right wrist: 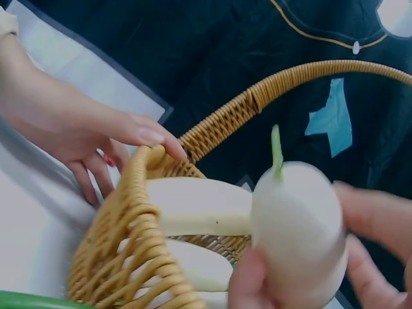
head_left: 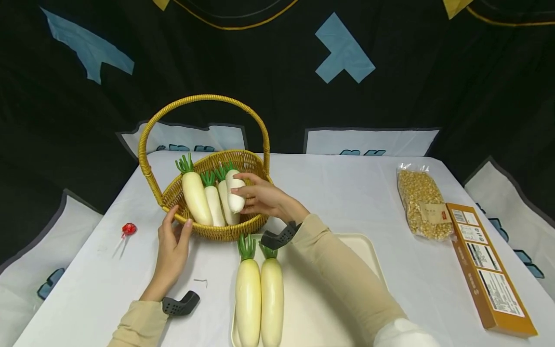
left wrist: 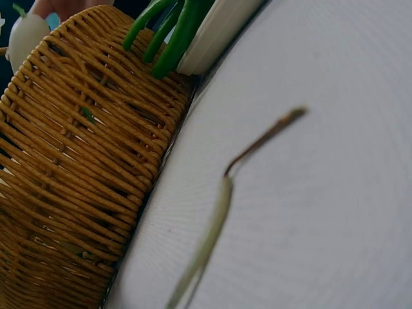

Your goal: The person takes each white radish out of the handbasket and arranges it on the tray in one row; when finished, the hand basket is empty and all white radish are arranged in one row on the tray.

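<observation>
A wicker basket (head_left: 221, 235) with a tall arched handle stands on the table, holding several white radishes (head_left: 196, 198) with green tops. My right hand (head_left: 264, 196) grips a smaller white radish (head_left: 236, 193) over the basket's right side; fingers and thumb pinch its sides in the right wrist view, where its thin root (right wrist: 277, 153) points up. My left hand (head_left: 172, 246) rests its fingertips on the basket's front left rim, thumb and fingers spread. Two long white radishes (head_left: 248, 301) lie side by side on a cream tray (head_left: 321, 289) below my right forearm.
A red lollipop (head_left: 128, 229) lies left of the basket. A short thin stem (head_left: 201, 280) is on the table near my left wrist. On the right are a bag of yellow kernels (head_left: 422, 202) and an orange-brown box (head_left: 490, 270). A dark cloth hangs behind.
</observation>
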`<state>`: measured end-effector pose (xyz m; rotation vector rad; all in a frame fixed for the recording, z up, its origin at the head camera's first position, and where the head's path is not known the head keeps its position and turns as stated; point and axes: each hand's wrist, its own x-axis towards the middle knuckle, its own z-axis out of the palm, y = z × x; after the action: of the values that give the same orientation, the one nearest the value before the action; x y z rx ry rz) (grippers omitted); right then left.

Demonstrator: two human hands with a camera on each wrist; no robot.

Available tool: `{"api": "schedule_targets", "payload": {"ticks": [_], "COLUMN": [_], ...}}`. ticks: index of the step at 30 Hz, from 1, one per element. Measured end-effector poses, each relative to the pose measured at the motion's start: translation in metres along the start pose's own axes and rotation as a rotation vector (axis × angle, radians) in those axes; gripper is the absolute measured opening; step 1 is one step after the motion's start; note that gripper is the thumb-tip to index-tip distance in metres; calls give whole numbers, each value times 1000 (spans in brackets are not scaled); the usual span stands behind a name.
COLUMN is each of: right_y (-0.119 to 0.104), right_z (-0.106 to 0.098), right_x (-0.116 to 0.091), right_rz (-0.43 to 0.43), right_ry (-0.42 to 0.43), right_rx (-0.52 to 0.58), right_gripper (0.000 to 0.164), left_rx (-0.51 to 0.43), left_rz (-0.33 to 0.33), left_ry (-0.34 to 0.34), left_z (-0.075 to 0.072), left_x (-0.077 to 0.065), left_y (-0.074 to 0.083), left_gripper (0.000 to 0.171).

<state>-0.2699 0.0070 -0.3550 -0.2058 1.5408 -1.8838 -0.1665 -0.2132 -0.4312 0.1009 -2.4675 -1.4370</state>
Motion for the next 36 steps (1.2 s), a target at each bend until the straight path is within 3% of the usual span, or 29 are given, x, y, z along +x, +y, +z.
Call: {"api": "schedule_targets", "payload": {"ticks": [6,12,19,26,36], "right_y": [6,11,23,44,77], "right_z": [-3,-1,0,-13,-31], "right_x": [-20,-42,-82,-124,-171], "right_rz": [-95,-160,-117,-103,-258], "right_ry": [-103,-210,-262,-264,-290], "right_rx": [64,18,-121,-164,-245], "right_gripper": [38,38,43,46,45], "left_rx": [2,4,4,-17,6], "left_rz": [-4,-4,4,11,4], "left_ry": [0,9,6,2,9], "left_z": [0,-3,-1,3,0], "left_x": [0,0,0,1,0], "left_y": [0,0,-1,2,-2], "left_gripper": [57,56,56,56,57]}}
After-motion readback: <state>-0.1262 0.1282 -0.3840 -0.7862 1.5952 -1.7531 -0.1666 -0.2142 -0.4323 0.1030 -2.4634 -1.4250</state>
